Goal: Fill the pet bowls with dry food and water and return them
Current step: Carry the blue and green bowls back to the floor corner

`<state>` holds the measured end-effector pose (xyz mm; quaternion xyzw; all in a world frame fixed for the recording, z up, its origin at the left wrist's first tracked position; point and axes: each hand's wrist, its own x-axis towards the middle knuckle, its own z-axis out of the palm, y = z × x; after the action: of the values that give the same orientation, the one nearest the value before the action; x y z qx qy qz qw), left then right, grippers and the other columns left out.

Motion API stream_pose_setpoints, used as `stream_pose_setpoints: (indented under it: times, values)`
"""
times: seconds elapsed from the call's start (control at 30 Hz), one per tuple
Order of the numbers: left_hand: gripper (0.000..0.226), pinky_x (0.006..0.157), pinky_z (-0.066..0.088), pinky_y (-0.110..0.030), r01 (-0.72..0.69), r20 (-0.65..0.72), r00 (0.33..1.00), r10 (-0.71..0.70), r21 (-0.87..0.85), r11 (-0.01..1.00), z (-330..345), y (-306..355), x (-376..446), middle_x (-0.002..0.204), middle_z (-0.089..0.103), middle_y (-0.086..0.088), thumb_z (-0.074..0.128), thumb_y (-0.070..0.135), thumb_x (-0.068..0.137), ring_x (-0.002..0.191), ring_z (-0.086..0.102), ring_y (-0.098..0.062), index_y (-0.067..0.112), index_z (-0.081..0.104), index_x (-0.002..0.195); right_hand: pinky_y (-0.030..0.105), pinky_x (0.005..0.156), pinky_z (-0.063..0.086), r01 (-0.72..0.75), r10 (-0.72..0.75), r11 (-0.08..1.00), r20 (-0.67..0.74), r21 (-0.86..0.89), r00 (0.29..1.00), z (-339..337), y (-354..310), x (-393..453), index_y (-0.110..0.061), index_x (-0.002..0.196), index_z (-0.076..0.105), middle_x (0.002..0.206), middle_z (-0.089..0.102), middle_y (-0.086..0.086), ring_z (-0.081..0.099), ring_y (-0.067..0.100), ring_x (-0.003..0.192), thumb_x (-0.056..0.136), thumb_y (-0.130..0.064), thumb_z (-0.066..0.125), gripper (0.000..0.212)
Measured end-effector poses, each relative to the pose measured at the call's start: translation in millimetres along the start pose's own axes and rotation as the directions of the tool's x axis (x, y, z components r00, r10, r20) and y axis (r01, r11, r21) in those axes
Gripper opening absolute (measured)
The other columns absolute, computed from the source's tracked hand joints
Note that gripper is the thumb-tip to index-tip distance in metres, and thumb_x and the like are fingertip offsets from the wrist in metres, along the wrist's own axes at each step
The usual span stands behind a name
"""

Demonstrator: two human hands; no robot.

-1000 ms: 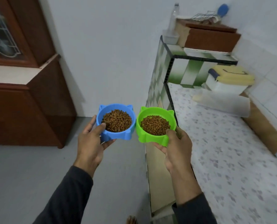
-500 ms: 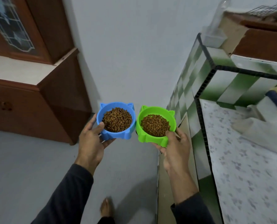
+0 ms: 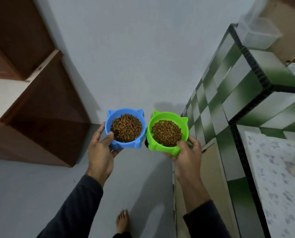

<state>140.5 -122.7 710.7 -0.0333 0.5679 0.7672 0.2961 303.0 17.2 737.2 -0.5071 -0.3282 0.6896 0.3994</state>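
The left hand (image 3: 101, 152) grips the blue bowl (image 3: 125, 128) and the right hand (image 3: 186, 152) the green bowl (image 3: 167, 132), each with thumb hooked over the rim and fingers curled beneath, held level above the floor (image 3: 23, 194) so the dry food (image 3: 126, 127) probably stays in.

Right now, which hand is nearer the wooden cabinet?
Left. The left hand holds the blue bowl beside the wooden cabinet; the right hand holds the green bowl by the tiled counter.

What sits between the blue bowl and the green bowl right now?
Nothing solid: in the head view a narrow gap separates the blue bowl and green bowl, showing only grey floor and a small dark spot I cannot identify.
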Motion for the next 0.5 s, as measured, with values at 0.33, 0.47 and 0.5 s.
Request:
stream_pose_setpoints:
  times: [0.33,0.47,0.5]
  values:
    - [0.048,0.090,0.057,-0.049,0.022,-0.051,0.998,-0.021,0.006,1.000,32,-21,95,0.115,0.076,0.010,0.053,0.006,0.104,0.109,0.071,-0.026,0.029,0.054,0.146,0.049,0.063,0.061,-0.048,0.047,0.997,-0.011,-0.060,0.999,50,16,102,-0.020,0.118,0.054,0.118,0.058,0.008,0.066,0.029,0.105,0.090,0.006,0.055,0.038]
    - [0.048,0.085,0.061,-0.045,0.020,-0.066,0.998,-0.020,-0.003,1.000,43,-41,126,0.121,0.074,0.006,0.051,0.005,0.104,0.110,0.071,-0.026,0.027,0.053,0.146,0.050,0.064,0.061,-0.048,0.048,0.993,-0.002,-0.106,0.999,58,30,148,-0.018,0.124,0.053,0.113,0.060,0.004,0.066,0.027,0.103,0.088,0.006,0.056,0.043]
    - [0.048,0.082,0.061,-0.043,0.020,-0.074,0.997,-0.021,-0.006,1.000,44,-47,133,0.120,0.074,0.007,0.051,0.005,0.104,0.109,0.071,-0.025,0.028,0.053,0.146,0.054,0.067,0.061,-0.044,0.044,0.991,-0.003,-0.127,0.999,60,34,157,-0.018,0.125,0.053,0.113,0.060,0.004,0.066,0.027,0.104,0.088,0.006,0.056,0.044]
